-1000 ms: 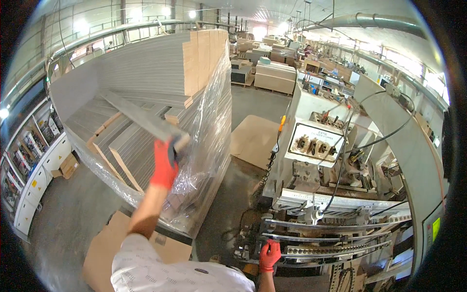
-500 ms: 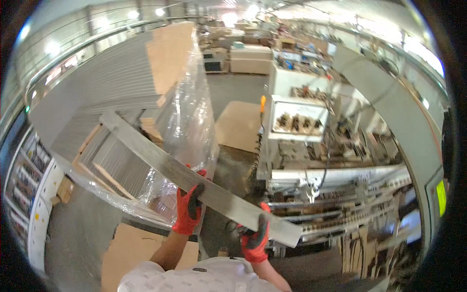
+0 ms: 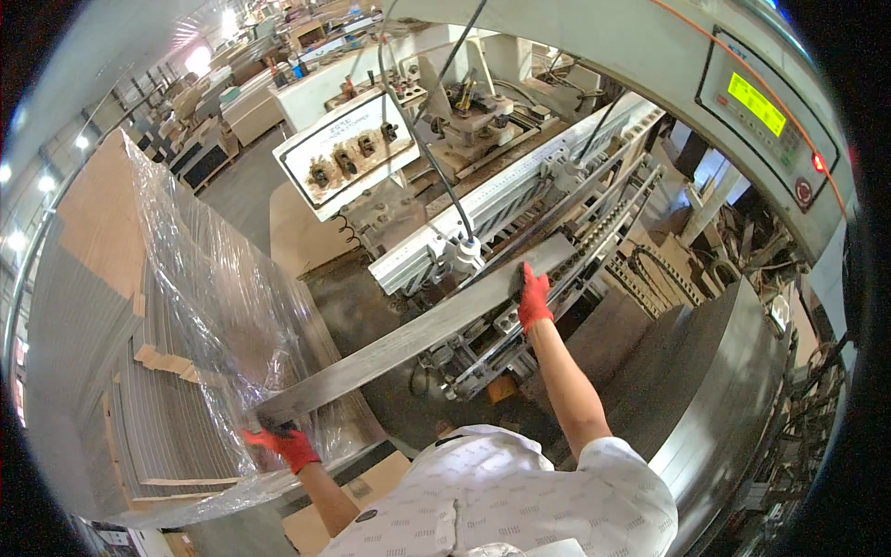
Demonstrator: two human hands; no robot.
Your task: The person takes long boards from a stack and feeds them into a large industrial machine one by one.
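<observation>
A long grey flat strip (image 3: 408,339) runs from lower left up to the right, across the front of a machine. My left hand (image 3: 286,446), in a red glove, grips its near lower end. My right hand (image 3: 533,297), also in a red glove, is closed on its far upper end, right at the machine's slanted feed rails (image 3: 520,195). Both arms are stretched out. The strip's far end rests against or just over the rails; I cannot tell which.
A tall pallet stack of grey strips (image 3: 111,353), partly wrapped in clear plastic film (image 3: 232,306), stands at the left. A white control box (image 3: 348,153) and cables sit above the rails. A grey panel with a lit green screen (image 3: 756,102) is at upper right. Curved metal guard (image 3: 724,390) lies right.
I have turned from the pallet stack to the machine. The strip, held near its middle before, is now held at both ends with its far end at the feed rails.
</observation>
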